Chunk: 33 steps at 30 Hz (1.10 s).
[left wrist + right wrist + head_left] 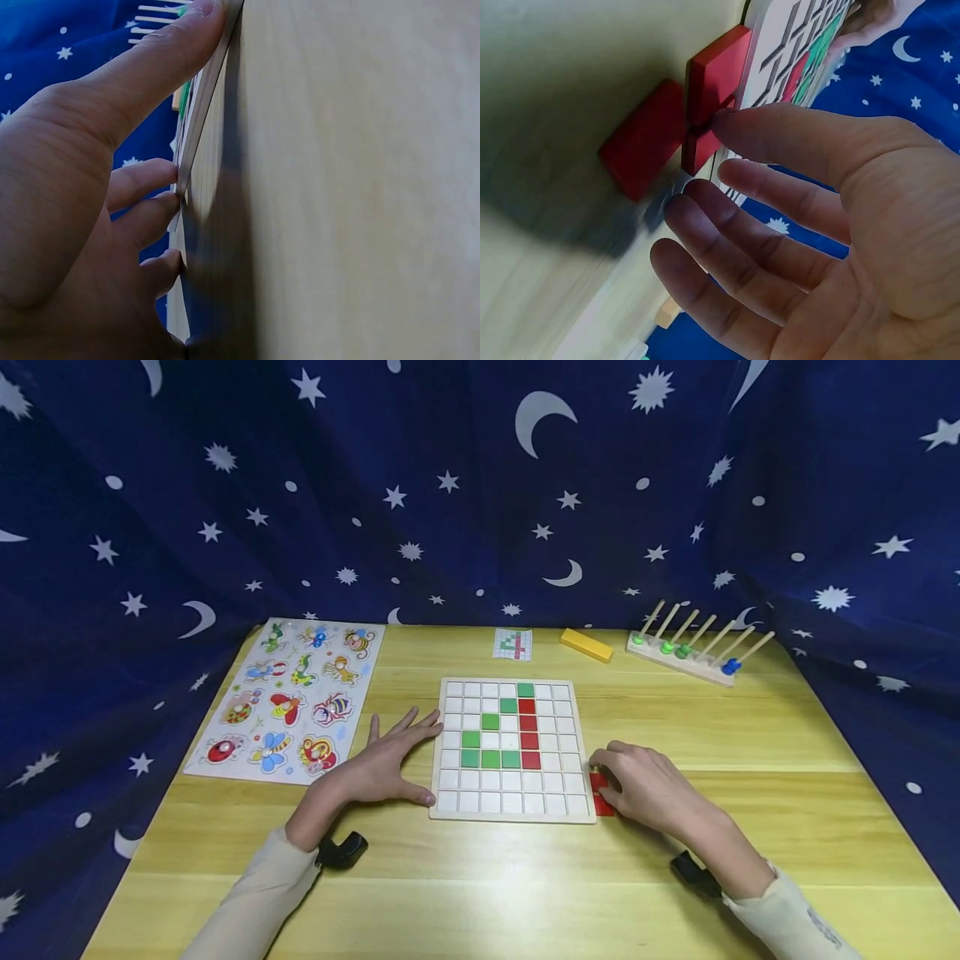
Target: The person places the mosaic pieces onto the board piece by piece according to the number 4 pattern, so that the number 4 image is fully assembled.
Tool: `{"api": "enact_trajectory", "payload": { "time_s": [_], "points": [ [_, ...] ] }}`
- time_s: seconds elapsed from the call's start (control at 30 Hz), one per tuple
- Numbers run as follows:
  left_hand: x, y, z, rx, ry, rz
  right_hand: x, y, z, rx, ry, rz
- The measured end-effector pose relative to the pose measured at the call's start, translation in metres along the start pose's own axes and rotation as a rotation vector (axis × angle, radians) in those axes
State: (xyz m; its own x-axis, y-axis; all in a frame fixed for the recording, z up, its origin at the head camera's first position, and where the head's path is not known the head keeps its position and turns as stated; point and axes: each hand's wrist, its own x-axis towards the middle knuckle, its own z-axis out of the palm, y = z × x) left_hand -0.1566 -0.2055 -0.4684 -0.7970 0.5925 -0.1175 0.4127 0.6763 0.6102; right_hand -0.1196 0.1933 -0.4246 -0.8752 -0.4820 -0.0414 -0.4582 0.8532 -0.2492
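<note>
A square wooden grid board (555,781) lies flat on the table, with green tiles (491,722) in a stepped line and a row, and a column of red tiles (528,741). My left hand (386,766) is spread at the board's left side, thumb and fingertips touching its edge. My right hand (651,785) is at the right edge over loose red tiles (602,806). In the right wrist view, its thumb touches a red tile (699,150) beside the board; the other fingers are loosely bent. Another red tile (645,139) lies next to these.
A small pattern card (513,644) and a yellow block (587,646) lie behind the board. An insect puzzle board (292,702) is at the left. At the back right stands a wooden peg rack (682,660) with green and blue beads. A starry blue cloth (480,510) surrounds the table.
</note>
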Motion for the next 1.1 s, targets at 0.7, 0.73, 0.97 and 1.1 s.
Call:
{"api": "enact_trajectory", "payload": {
  "time_s": [0.7, 0.73, 0.97, 1.1],
  "points": [
    [0.0002, 0.0006, -0.0007, 0.002, 0.006, -0.006, 0.006, 0.0037, 0.005, -0.011, 0.026, -0.032],
    [0.0003, 0.0005, -0.0005, 0.002, 0.006, -0.007, 0.0064, 0.0042, 0.0055, -0.015, 0.03, -0.028],
    [0.0005, 0.0003, -0.0004, 0.006, 0.003, -0.011, 0.0071, 0.0064, 0.0076, -0.053, 0.045, -0.042],
    [0.0002, 0.0011, -0.0008, 0.005, 0.003, -0.007, 0.0065, 0.0072, 0.0077, -0.056, 0.055, -0.047]
  ]
}}
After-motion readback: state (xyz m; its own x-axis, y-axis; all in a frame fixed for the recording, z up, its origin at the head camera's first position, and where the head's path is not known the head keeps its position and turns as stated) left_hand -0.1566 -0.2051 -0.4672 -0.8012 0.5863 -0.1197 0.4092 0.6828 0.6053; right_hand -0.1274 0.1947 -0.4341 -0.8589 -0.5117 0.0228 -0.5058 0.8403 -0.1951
